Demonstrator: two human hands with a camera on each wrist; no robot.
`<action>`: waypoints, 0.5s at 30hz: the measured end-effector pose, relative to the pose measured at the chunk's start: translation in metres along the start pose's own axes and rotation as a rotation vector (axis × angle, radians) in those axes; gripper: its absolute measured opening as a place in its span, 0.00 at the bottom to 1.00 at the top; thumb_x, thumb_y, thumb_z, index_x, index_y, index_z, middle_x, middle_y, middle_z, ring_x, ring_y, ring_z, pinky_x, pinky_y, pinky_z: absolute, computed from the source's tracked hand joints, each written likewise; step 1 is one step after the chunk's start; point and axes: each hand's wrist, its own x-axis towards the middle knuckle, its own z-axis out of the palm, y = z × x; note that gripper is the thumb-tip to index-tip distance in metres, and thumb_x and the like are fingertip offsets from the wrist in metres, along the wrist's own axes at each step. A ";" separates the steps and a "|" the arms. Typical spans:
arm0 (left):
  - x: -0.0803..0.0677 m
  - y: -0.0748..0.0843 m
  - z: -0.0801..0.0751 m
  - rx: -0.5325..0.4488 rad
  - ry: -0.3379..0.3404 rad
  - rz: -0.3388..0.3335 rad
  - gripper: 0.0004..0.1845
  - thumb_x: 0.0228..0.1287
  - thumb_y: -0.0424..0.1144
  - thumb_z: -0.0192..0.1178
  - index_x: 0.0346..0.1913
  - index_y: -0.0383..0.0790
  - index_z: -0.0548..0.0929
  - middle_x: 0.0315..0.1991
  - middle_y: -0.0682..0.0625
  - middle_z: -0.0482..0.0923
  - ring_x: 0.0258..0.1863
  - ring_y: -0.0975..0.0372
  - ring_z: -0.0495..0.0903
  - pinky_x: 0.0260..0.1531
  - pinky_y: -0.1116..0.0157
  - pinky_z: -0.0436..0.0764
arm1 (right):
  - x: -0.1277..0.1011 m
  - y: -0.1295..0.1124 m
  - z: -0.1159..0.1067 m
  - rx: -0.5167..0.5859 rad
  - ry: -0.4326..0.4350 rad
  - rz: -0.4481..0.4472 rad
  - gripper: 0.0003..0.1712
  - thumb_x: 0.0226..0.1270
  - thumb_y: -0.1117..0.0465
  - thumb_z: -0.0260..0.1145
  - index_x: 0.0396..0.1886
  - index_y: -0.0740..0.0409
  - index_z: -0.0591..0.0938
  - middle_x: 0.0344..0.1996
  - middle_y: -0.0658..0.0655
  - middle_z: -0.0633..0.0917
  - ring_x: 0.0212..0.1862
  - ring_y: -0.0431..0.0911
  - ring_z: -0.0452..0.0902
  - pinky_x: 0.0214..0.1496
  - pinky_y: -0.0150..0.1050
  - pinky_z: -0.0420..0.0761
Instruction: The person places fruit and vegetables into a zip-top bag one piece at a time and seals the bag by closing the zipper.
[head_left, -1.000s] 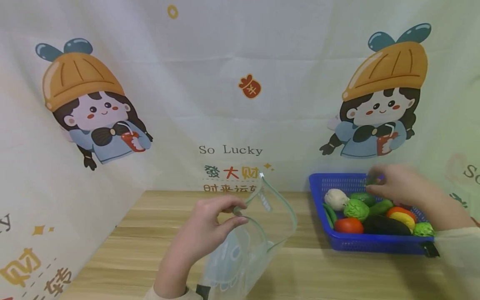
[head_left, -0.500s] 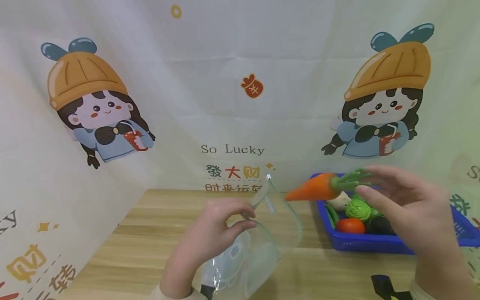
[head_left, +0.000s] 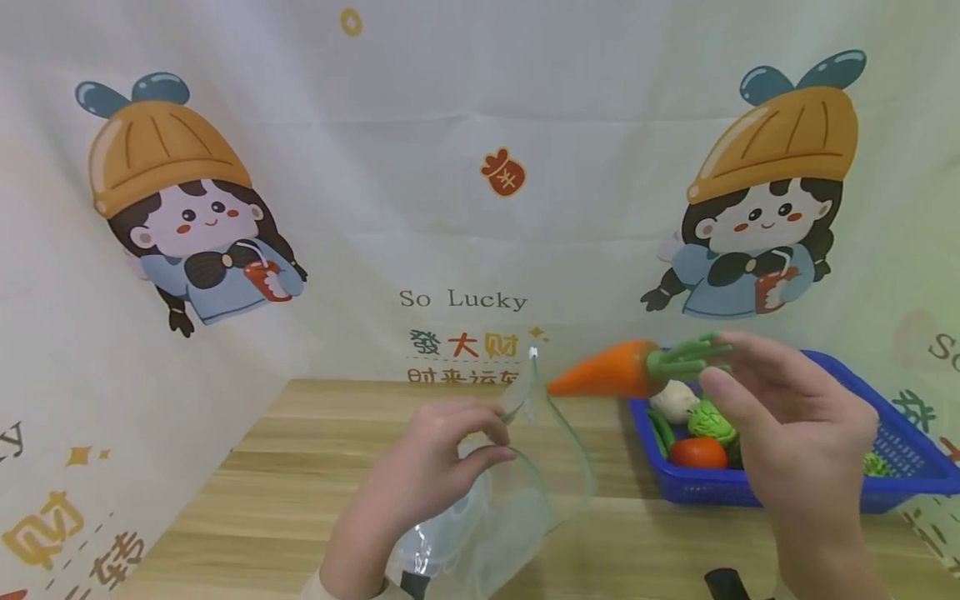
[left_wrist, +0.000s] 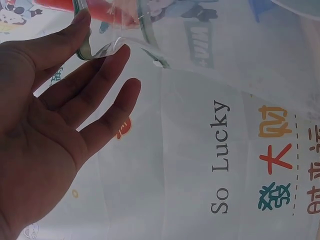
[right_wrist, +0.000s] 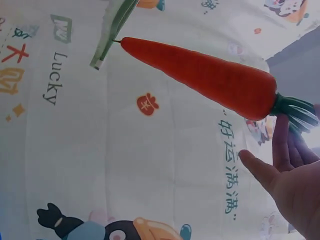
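Observation:
My left hand [head_left: 438,462] pinches the rim of a clear zip bag [head_left: 517,492] and holds its mouth open above the wooden table [head_left: 300,467]. In the left wrist view the thumb and forefinger of that hand [left_wrist: 55,125] grip the bag's edge [left_wrist: 125,45]. My right hand [head_left: 787,433] holds a toy carrot [head_left: 600,377] by its green top [head_left: 686,358], level in the air, its tip pointing left at the bag's mouth. The right wrist view shows the carrot [right_wrist: 200,75] with the bag's green zip strip [right_wrist: 112,30] by its tip.
A blue basket [head_left: 892,479] at the right holds several toy vegetables, among them a tomato [head_left: 697,452], a green cabbage [head_left: 711,419] and a white garlic bulb [head_left: 673,398]. A printed cartoon cloth [head_left: 465,208] walls the back and both sides.
My right hand lifted the carrot out of the basket and carried it left toward the bag's mouth. The left hand kept holding the bag open, nearly still.

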 end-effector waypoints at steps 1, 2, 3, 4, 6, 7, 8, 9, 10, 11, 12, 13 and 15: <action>0.000 0.000 0.000 0.006 -0.001 0.001 0.10 0.57 0.30 0.78 0.33 0.41 0.85 0.39 0.51 0.91 0.41 0.62 0.89 0.50 0.67 0.90 | 0.000 0.000 0.001 0.077 0.001 -0.059 0.16 0.63 0.80 0.71 0.52 0.79 0.86 0.43 0.56 0.95 0.44 0.43 0.94 0.52 0.26 0.88; 0.000 0.000 0.000 0.016 -0.002 0.001 0.10 0.57 0.30 0.79 0.33 0.41 0.85 0.39 0.51 0.91 0.42 0.62 0.89 0.50 0.67 0.89 | 0.001 0.001 0.002 0.172 0.000 -0.111 0.16 0.63 0.82 0.69 0.50 0.81 0.85 0.43 0.58 0.95 0.44 0.45 0.94 0.53 0.28 0.89; 0.000 0.000 0.001 0.022 -0.002 0.002 0.10 0.57 0.30 0.79 0.33 0.41 0.85 0.39 0.51 0.91 0.42 0.62 0.89 0.50 0.67 0.89 | 0.001 0.001 0.003 0.256 0.001 -0.152 0.15 0.62 0.84 0.68 0.49 0.83 0.84 0.42 0.61 0.94 0.44 0.48 0.94 0.52 0.29 0.90; 0.000 0.001 0.001 0.024 -0.003 0.002 0.10 0.56 0.30 0.79 0.32 0.41 0.85 0.39 0.51 0.91 0.41 0.62 0.89 0.49 0.68 0.89 | 0.001 0.002 0.002 0.316 -0.006 -0.189 0.14 0.61 0.85 0.66 0.48 0.85 0.84 0.41 0.63 0.94 0.43 0.49 0.94 0.52 0.30 0.90; 0.000 0.001 0.002 0.027 -0.003 0.002 0.10 0.56 0.30 0.79 0.32 0.40 0.85 0.39 0.51 0.91 0.41 0.62 0.89 0.48 0.69 0.89 | 0.000 0.000 0.002 0.324 0.003 -0.145 0.13 0.63 0.85 0.65 0.48 0.83 0.85 0.41 0.63 0.94 0.43 0.49 0.94 0.53 0.31 0.90; 0.000 0.001 0.002 0.030 0.001 0.005 0.10 0.56 0.30 0.79 0.32 0.40 0.85 0.39 0.50 0.91 0.41 0.62 0.90 0.49 0.68 0.89 | -0.001 -0.002 0.001 0.281 -0.001 -0.071 0.13 0.65 0.83 0.66 0.49 0.81 0.85 0.42 0.62 0.94 0.44 0.49 0.94 0.53 0.31 0.90; 0.000 0.001 0.003 0.029 0.007 0.008 0.10 0.57 0.30 0.79 0.32 0.40 0.85 0.39 0.50 0.91 0.41 0.61 0.90 0.49 0.68 0.90 | -0.002 -0.004 0.000 0.194 -0.017 0.027 0.13 0.67 0.79 0.69 0.50 0.77 0.87 0.42 0.59 0.94 0.45 0.46 0.93 0.52 0.28 0.90; 0.001 0.001 0.003 0.029 0.015 0.012 0.10 0.57 0.30 0.78 0.33 0.40 0.85 0.39 0.50 0.92 0.42 0.60 0.91 0.50 0.68 0.90 | -0.003 -0.005 -0.001 0.062 -0.054 0.136 0.13 0.69 0.75 0.71 0.52 0.71 0.88 0.43 0.54 0.95 0.45 0.44 0.93 0.51 0.26 0.89; 0.001 0.002 0.004 0.029 0.022 0.016 0.10 0.57 0.29 0.78 0.33 0.39 0.85 0.39 0.50 0.92 0.43 0.59 0.91 0.51 0.67 0.90 | -0.003 -0.006 -0.002 -0.082 -0.116 0.251 0.14 0.71 0.67 0.73 0.54 0.63 0.89 0.45 0.49 0.94 0.48 0.41 0.92 0.53 0.26 0.88; 0.002 0.002 0.004 0.031 0.031 0.022 0.09 0.57 0.29 0.78 0.33 0.39 0.85 0.39 0.49 0.92 0.43 0.59 0.92 0.52 0.66 0.90 | -0.003 -0.005 -0.001 -0.199 -0.196 0.357 0.15 0.73 0.59 0.75 0.56 0.56 0.89 0.48 0.46 0.93 0.51 0.41 0.91 0.56 0.28 0.88; 0.002 0.003 0.005 0.035 0.043 0.033 0.09 0.57 0.29 0.78 0.33 0.40 0.86 0.39 0.50 0.92 0.44 0.58 0.92 0.53 0.65 0.90 | -0.003 -0.004 0.000 -0.301 -0.285 0.442 0.17 0.73 0.53 0.74 0.57 0.50 0.89 0.51 0.44 0.92 0.55 0.41 0.90 0.57 0.31 0.88; 0.002 0.003 0.005 0.040 0.056 0.038 0.09 0.57 0.29 0.78 0.34 0.40 0.86 0.39 0.49 0.92 0.46 0.57 0.92 0.54 0.64 0.90 | -0.001 0.000 0.002 -0.346 -0.374 0.495 0.19 0.73 0.48 0.74 0.59 0.48 0.89 0.55 0.44 0.91 0.59 0.44 0.88 0.60 0.37 0.88; 0.003 0.005 0.005 0.045 0.084 0.051 0.09 0.58 0.28 0.78 0.34 0.40 0.86 0.40 0.49 0.92 0.48 0.56 0.92 0.56 0.63 0.90 | 0.001 0.007 0.008 -0.435 -0.513 0.555 0.22 0.73 0.41 0.72 0.59 0.43 0.88 0.61 0.44 0.89 0.67 0.48 0.83 0.65 0.48 0.86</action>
